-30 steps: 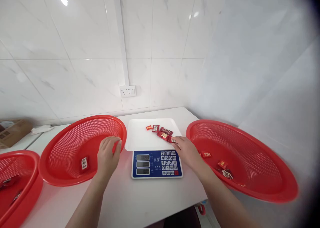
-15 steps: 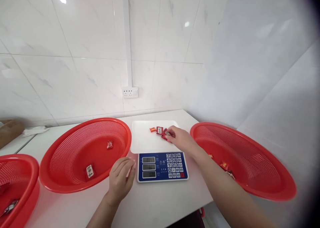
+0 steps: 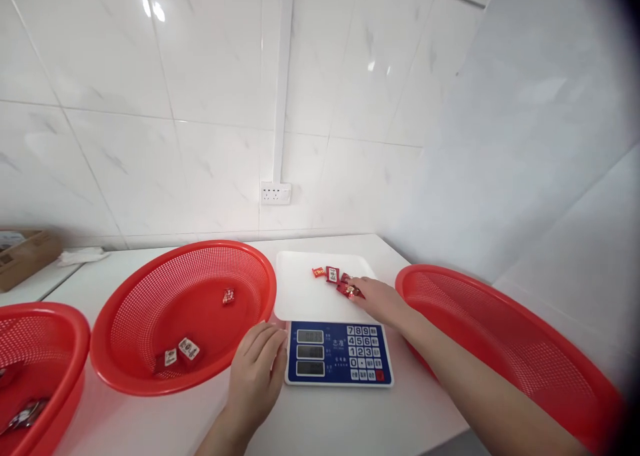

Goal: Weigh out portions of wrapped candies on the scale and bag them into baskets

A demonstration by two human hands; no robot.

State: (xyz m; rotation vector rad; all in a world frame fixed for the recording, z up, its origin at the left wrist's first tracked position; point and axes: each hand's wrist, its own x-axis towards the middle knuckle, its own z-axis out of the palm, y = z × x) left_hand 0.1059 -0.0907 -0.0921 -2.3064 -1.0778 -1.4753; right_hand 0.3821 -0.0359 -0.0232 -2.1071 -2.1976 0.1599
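With our left hand [image 3: 257, 376] loosely curled at the 9 o'clock side of the scale [image 3: 339, 382], any hold unclear, and our right hand [image 3: 383, 301] half-closed over red packets [image 3: 333, 275] towards 2 o'clock on the tray [image 3: 300, 299], grip uncertain, a broad fingertip sweep could scatter them

From my end I can make out a white table [image 3: 350, 419] with a blue-and-white scale [image 3: 339, 354] standing on it, its display and keys facing me. Just left of it sits the middle red basket [image 3: 200, 313], and beside that the left red basket [image 3: 37, 369]. The right red basket [image 3: 490, 339] is at the table's right side, though I can't tell how it is supported. A white cloth [image 3: 83, 256] lies at the back left
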